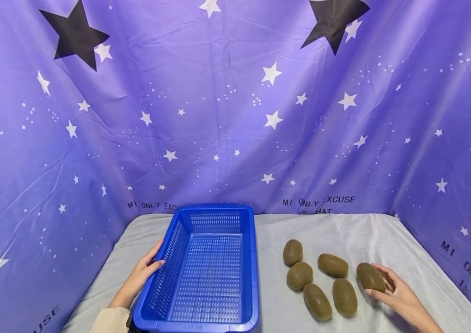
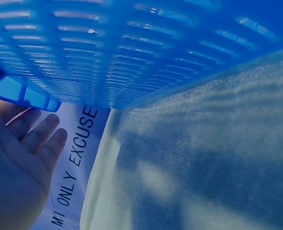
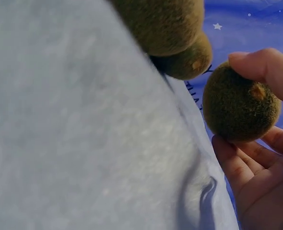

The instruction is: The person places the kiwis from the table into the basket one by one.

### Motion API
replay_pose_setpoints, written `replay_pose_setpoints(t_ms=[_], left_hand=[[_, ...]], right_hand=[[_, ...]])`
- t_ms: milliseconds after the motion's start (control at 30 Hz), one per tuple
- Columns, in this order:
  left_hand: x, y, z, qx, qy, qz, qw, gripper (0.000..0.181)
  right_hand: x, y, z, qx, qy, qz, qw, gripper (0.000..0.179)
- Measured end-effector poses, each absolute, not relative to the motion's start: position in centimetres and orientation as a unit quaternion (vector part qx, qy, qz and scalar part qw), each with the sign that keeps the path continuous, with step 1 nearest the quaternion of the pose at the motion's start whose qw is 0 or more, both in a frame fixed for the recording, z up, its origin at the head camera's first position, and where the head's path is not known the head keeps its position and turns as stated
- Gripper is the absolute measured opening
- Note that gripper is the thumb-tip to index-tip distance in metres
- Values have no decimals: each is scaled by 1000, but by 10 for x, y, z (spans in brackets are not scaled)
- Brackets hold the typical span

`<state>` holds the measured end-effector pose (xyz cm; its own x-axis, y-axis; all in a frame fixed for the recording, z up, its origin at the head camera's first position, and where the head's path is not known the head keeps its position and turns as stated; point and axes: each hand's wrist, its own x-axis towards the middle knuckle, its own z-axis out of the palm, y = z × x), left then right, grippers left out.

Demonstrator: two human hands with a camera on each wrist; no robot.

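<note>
My right hand (image 1: 401, 296) holds a brown, fuzzy kiwi (image 1: 370, 277) between thumb and fingers. In the right wrist view the thumb lies on top of this kiwi (image 3: 240, 105) and the fingers are below it. At the left, my left hand (image 1: 141, 273) touches the outer left side of a blue plastic basket (image 1: 256, 273), near its rim. The left wrist view shows the fingers (image 2: 33, 134) nearly straight under the rim; the thumb is mostly hidden there. No fruit lies in the basket.
Several more kiwis lie between the basket and my right hand, among them one kiwi (image 1: 345, 297) closest to it and another kiwi (image 1: 292, 253) farthest back. A pale grey cloth (image 1: 277, 226) covers the table. Purple star-printed curtains (image 1: 227, 101) enclose the back and sides.
</note>
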<state>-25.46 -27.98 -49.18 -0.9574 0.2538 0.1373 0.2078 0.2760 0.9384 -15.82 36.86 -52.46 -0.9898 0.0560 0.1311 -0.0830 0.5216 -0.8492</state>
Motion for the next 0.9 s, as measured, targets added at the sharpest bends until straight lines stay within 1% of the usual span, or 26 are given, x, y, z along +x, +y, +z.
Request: replay_pose_setpoints(t_ms=[133, 300, 400, 767, 900], left_hand=[[-255, -279, -491, 149, 798, 583, 21, 64], [-256, -278, -491, 141, 796, 588, 23, 63], [-255, -278, -491, 137, 791, 595, 26, 63], [-256, -281, -496, 156, 771, 617, 17, 64], [-255, -281, -495, 150, 770, 620, 19, 64]], right_hand=[[-159, 367, -520, 11, -868, 492, 73, 69], [-163, 361, -513, 46, -859, 497, 110, 67], [-166, 357, -508, 65, -851, 507, 123, 66], [-173, 339, -499, 81, -837, 528, 116, 65], [-174, 331, -495, 86, -835, 531, 116, 66]])
